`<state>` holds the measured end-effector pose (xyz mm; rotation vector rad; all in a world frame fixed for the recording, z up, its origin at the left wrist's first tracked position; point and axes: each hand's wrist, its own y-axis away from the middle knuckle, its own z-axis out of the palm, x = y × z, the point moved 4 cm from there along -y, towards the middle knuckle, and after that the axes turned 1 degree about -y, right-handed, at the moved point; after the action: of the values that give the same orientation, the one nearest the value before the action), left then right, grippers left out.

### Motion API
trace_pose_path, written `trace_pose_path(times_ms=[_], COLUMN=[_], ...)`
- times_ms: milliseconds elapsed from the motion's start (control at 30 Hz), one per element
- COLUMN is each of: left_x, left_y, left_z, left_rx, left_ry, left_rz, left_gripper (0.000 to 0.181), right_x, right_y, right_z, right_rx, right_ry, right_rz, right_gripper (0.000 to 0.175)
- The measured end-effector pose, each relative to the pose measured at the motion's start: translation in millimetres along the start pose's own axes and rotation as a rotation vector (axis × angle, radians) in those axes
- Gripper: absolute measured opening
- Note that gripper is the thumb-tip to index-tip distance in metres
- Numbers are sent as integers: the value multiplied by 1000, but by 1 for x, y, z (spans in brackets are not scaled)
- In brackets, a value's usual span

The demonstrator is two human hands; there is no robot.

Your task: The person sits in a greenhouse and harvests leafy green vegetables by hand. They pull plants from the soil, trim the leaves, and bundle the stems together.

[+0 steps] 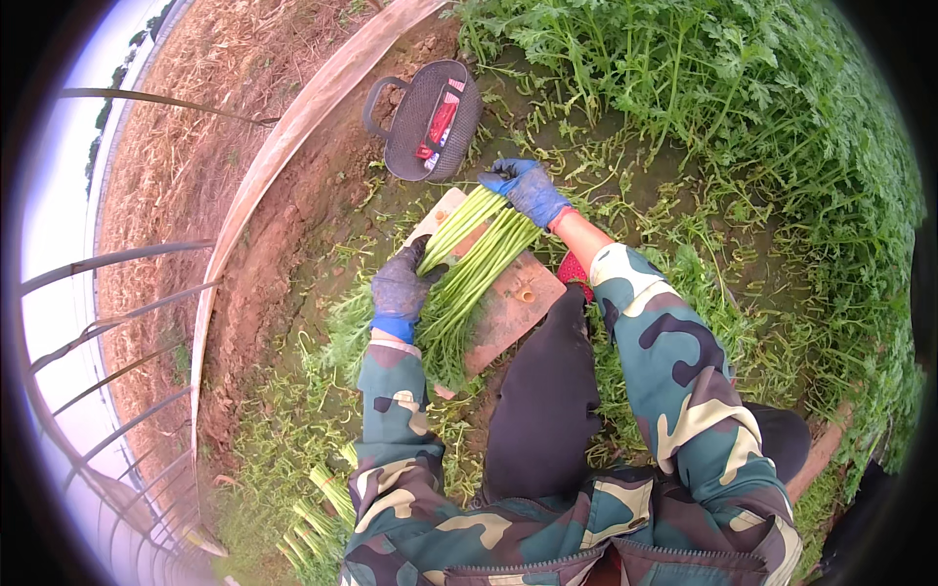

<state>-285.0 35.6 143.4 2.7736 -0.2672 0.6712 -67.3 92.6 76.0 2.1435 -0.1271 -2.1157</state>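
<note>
Both hands wear soiled blue-and-dark work gloves. My left hand [403, 289] is closed around part of a bunch of long green leafy-vegetable stems [484, 256], with feathery leaves at the lower end. My right hand [526, 189] grips stem ends at the top of the bunch. The stems lie slantwise over a worn, reddish board [513, 300] that has round fittings on it. Part of the board is hidden under the stems.
A dark woven basket [432, 121] holding red-and-white packets stands beyond the board. Tied bundles [315, 520] lie at lower left. Dense leafy plants [718, 95] grow at right; trimmings [623, 198] litter the soil. Plastic sheeting [253, 183] and hoops [124, 260] edge the left.
</note>
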Motion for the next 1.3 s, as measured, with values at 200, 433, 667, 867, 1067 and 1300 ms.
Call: trace_pose_path(times_ms=[200,433,667,867,1067,1300], left_x=[-38,-36,-36,-41,-45,-40], left_y=[-1,3,8,8,13,13], left_z=[82,92,99,102,106,105], left_rx=[-4,-54,44,96,102,165], left_ry=[-364,-450,-484,-404,-375,-368], left_rz=[26,79,79,132,139,206], left_gripper=[117,116,107,105,102,101], right_x=[64,67,53,36,59,66], right_y=[-15,-11,1,73,69,20], right_z=[16,12,-17,30,-56,14], right_rx=[145,195,418,-214,215,-5], right_ry=[661,1038,605,1007,1177,462], right_rz=[-307,-546,-232,-657,72,-70], right_gripper=[30,29,33,63,62,60])
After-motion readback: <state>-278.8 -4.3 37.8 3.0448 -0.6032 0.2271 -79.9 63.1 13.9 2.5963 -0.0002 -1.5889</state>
